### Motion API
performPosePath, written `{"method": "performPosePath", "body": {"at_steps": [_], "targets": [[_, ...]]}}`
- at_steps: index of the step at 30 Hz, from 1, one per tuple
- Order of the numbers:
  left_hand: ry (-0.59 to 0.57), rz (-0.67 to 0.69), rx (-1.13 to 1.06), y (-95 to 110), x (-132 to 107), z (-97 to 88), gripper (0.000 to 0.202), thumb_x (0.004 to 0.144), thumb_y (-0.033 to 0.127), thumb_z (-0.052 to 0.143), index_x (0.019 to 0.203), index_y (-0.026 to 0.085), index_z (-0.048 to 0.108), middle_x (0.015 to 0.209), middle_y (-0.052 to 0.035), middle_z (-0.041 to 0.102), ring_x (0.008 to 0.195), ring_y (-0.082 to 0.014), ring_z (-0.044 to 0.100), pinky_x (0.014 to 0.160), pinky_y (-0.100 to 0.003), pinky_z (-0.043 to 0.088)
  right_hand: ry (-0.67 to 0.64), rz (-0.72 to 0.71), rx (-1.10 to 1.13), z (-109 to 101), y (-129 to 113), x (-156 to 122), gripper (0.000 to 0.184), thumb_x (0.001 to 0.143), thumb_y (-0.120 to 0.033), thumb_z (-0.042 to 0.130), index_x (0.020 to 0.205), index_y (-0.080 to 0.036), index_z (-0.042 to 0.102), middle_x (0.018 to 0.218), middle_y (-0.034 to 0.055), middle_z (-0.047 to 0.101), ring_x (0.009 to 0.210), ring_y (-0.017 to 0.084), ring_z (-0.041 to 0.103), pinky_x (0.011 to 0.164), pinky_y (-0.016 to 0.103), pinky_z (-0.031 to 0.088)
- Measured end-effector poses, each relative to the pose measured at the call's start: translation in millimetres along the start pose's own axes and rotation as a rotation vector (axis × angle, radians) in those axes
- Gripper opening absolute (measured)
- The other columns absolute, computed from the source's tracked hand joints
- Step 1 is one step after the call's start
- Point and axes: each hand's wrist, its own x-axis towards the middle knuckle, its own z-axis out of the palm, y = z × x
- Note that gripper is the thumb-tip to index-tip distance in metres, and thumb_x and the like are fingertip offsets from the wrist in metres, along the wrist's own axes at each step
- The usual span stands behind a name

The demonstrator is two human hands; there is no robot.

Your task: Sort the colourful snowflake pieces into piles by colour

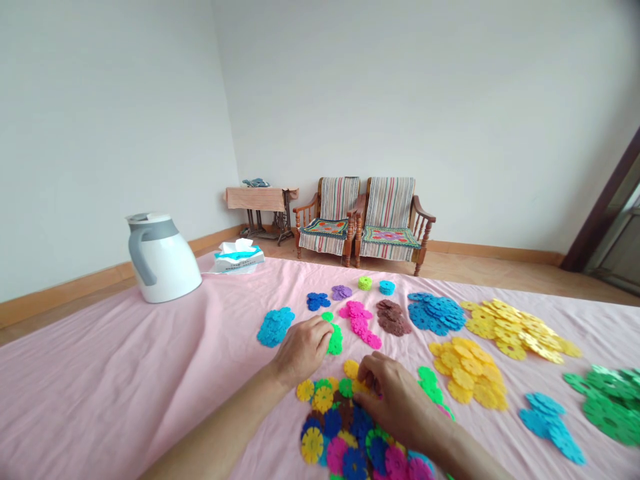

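Flat plastic snowflake discs lie sorted by colour on a pink cloth (125,373). My left hand (303,347) rests knuckles-up beside a small pile of light green discs (334,339), its fingers curled at the pile; what they hold is hidden. My right hand (395,397) is over the near mixed-colour heap (345,433), fingers pinched together on a disc at the heap's far edge, near a yellow disc (351,368). Beyond my hands lie pink discs (361,321), brown discs (393,317) and a light blue pile (275,327).
A white kettle (160,257) and a tissue box (240,257) stand at the far left. More piles lie to the right: blue (437,312), yellow (520,328), orange-yellow (470,370), teal (550,417), dark green (613,400). Two wooden armchairs (365,223) and a small table (260,203) stand by the wall.
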Motion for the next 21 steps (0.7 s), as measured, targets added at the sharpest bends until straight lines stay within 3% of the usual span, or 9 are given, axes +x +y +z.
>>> {"method": "performPosePath", "body": {"at_steps": [5, 12, 17, 21], "targets": [[-0.004, -0.005, 0.0, 0.3, 0.1, -0.2, 0.02, 0.087, 0.014, 0.043, 0.085, 0.019, 0.062, 0.082, -0.003, 0.062, 0.08, -0.0146, 0.059, 0.073, -0.024, 0.045, -0.006, -0.107, -0.181, -2.8, -10.2, -4.1, 0.015, 0.083, -0.018, 0.045, 0.077, -0.017, 0.058, 0.078, 0.0044, 0.061, 0.07, 0.015, 0.057, 0.061, 0.024, 0.034], [-0.01, -0.009, 0.005, -0.5, 0.4, 1.1, 0.02, 0.087, 0.013, 0.043, 0.084, 0.018, 0.062, 0.083, -0.0029, 0.062, 0.08, -0.0145, 0.059, 0.073, -0.024, 0.044, 0.056, -0.255, -0.482, 4.9, -8.6, -0.3, 0.021, 0.084, -0.007, 0.042, 0.076, -0.018, 0.059, 0.075, 0.0054, 0.062, 0.065, 0.017, 0.054, 0.06, 0.028, 0.029], [-0.012, -0.008, 0.012, -0.6, 1.0, -0.4, 0.019, 0.086, 0.013, 0.045, 0.085, 0.019, 0.062, 0.083, -0.0027, 0.063, 0.08, -0.0149, 0.059, 0.073, -0.024, 0.044, 0.159, -0.111, -0.396, -1.2, 2.3, 3.8, 0.024, 0.086, -0.011, 0.039, 0.071, -0.018, 0.056, 0.068, 0.0033, 0.06, 0.061, 0.014, 0.054, 0.057, 0.025, 0.029], [-0.022, -0.007, 0.019, -1.3, 0.9, -1.0, 0.019, 0.086, 0.014, 0.044, 0.085, 0.019, 0.063, 0.083, -0.0026, 0.063, 0.079, -0.0148, 0.059, 0.072, -0.024, 0.044, 0.322, 0.054, -0.331, -26.8, 37.1, 7.7, 0.027, 0.086, -0.023, 0.039, 0.063, -0.019, 0.053, 0.069, 0.0036, 0.059, 0.063, 0.015, 0.054, 0.058, 0.025, 0.032]]}}
